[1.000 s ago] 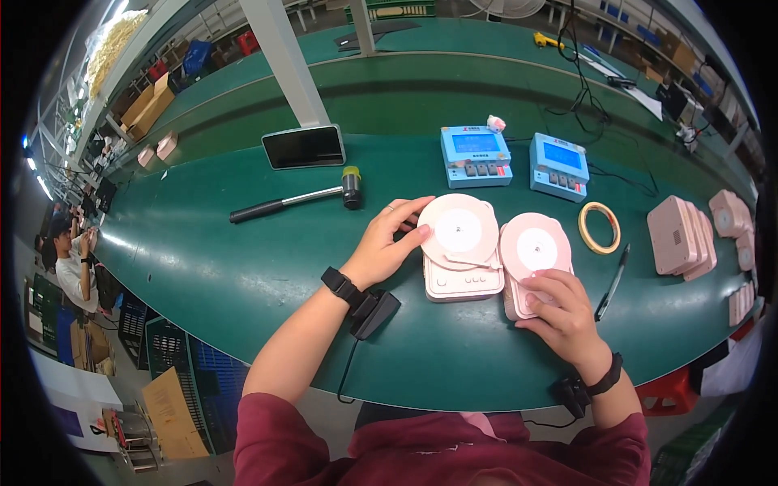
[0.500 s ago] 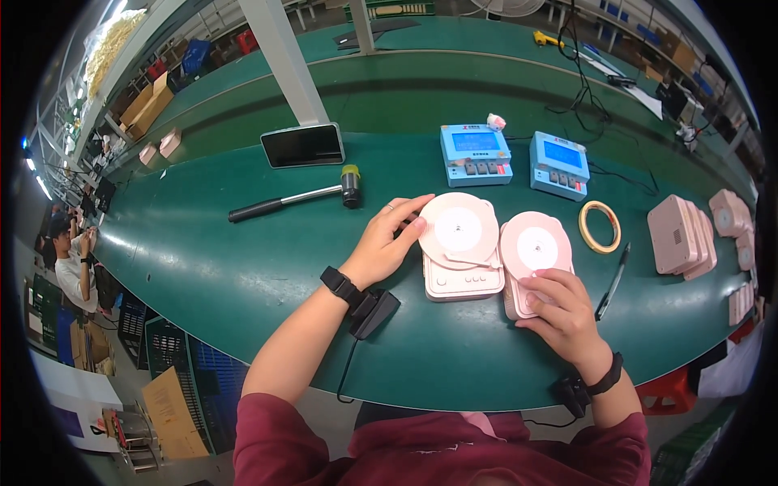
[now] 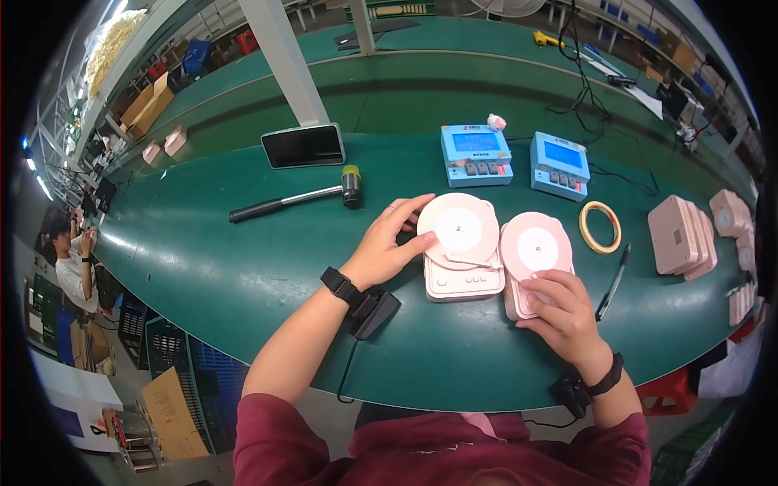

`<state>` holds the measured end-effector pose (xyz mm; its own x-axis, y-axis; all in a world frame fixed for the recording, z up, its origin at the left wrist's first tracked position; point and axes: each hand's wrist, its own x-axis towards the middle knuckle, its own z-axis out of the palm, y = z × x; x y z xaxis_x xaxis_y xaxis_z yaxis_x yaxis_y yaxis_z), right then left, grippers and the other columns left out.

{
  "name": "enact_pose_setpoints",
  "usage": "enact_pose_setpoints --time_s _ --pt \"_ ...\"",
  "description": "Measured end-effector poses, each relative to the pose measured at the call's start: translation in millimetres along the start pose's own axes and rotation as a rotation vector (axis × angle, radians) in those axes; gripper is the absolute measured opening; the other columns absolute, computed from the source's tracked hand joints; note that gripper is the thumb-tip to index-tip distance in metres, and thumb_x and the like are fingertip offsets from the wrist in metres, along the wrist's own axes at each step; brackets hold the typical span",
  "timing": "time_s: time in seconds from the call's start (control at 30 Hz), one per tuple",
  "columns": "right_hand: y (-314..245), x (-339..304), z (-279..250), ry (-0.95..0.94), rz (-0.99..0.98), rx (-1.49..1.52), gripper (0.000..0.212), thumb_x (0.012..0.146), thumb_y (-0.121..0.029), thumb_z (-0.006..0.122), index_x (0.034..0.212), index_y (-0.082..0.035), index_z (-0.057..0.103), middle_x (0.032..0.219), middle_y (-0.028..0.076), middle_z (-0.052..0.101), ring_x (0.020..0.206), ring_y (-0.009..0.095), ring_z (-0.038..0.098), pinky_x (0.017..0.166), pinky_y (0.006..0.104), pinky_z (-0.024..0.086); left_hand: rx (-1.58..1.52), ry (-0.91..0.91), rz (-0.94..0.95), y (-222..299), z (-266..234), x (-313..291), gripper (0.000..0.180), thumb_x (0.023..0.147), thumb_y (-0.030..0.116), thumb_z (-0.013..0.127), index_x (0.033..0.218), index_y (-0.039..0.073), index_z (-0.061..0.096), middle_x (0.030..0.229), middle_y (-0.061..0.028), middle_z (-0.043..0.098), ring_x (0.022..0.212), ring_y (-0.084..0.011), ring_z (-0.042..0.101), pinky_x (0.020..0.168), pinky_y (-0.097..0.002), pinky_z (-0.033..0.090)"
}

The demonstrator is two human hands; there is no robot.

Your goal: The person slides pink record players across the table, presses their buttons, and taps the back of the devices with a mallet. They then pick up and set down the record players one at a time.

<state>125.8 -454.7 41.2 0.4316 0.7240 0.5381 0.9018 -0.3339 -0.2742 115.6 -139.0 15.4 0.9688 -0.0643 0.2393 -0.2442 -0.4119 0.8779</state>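
Two small pale pink record players stand side by side on the green table. On the left record player (image 3: 463, 283), a round pink platter with a white centre sits above a front panel with knobs, and a tonearm crosses the platter's lower edge. My left hand (image 3: 391, 248) holds that platter's left edge, thumb on the near side and fingers curled behind. The right record player (image 3: 538, 246) is partly covered by my right hand (image 3: 567, 312). The fingers of that hand are bent over its front part, near the tonearm; exactly what the fingertips pinch is hidden.
Behind stand two blue boxes with screens (image 3: 476, 150) (image 3: 561, 160). A mallet (image 3: 296, 197) and a phone (image 3: 303, 147) are at the left. A tape roll (image 3: 600, 227), a pen (image 3: 613, 282) and stacked pink housings (image 3: 679, 236) lie at the right. Another person (image 3: 71, 263) is far left.
My left thumb has shifted slightly right and down along the platter's edge. My right hand and both record players stay where they were.
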Motion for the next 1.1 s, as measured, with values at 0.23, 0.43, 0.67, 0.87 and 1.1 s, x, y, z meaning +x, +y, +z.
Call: enact_pose_setpoints --time_s 0.23,0.43,0.67,0.87,1.1 --pt "-1.0 0.9 -0.4 -0.001 0.001 -0.004 0.032 0.056 -0.013 0.081 0.080 -0.002 0.062 0.110 0.007 0.064 0.104 0.030 0.057 0.084 0.0397 0.048 -0.027 -0.012 -0.005 0.8 0.7 0.0 0.051 0.090 0.023 0.060 0.137 0.007 0.047 0.117 -0.0096 0.052 0.102 -0.0191 0.052 0.091 -0.0304 0.042" --pt "0.2 -0.4 0.0 -0.007 -0.004 -0.008 0.036 0.054 -0.015 0.082 0.081 0.000 0.064 0.109 0.009 0.064 0.105 0.032 0.057 0.086 0.0404 0.048 -0.036 -0.011 -0.012 -1.3 1.4 0.2 0.049 0.092 0.024 0.057 0.138 0.007 0.046 0.119 -0.0102 0.051 0.102 -0.0187 0.052 0.091 -0.0300 0.043" --pt "0.1 -0.5 -0.7 -0.011 -0.005 -0.006 0.036 0.055 -0.015 0.082 0.082 0.000 0.064 0.108 0.010 0.065 0.105 0.032 0.057 0.085 0.0403 0.048 -0.028 -0.018 -0.016 0.3 0.8 0.3 0.047 0.094 0.023 0.054 0.137 0.006 0.046 0.119 -0.0104 0.051 0.102 -0.0186 0.052 0.090 -0.0291 0.043" --pt "-1.1 0.0 0.2 0.008 -0.008 0.005 0.035 0.056 -0.015 0.082 0.082 0.000 0.064 0.108 0.009 0.065 0.104 0.031 0.057 0.085 0.0402 0.048 -0.028 -0.018 0.021 -0.9 -1.4 -2.2 0.063 0.088 0.024 0.062 0.142 0.005 0.037 0.123 -0.0132 0.048 0.109 -0.0228 0.050 0.095 -0.0340 0.041" --pt "3.6 -0.2 1.0 0.030 0.011 0.040 0.037 0.056 -0.014 0.082 0.086 -0.002 0.064 0.107 0.010 0.065 0.103 0.032 0.058 0.085 0.0404 0.048 0.166 0.147 0.058 23.6 46.4 -18.3 0.101 0.073 0.027 0.077 0.147 -0.001 0.013 0.134 -0.0226 0.036 0.124 -0.0351 0.041 0.106 -0.0419 0.033"
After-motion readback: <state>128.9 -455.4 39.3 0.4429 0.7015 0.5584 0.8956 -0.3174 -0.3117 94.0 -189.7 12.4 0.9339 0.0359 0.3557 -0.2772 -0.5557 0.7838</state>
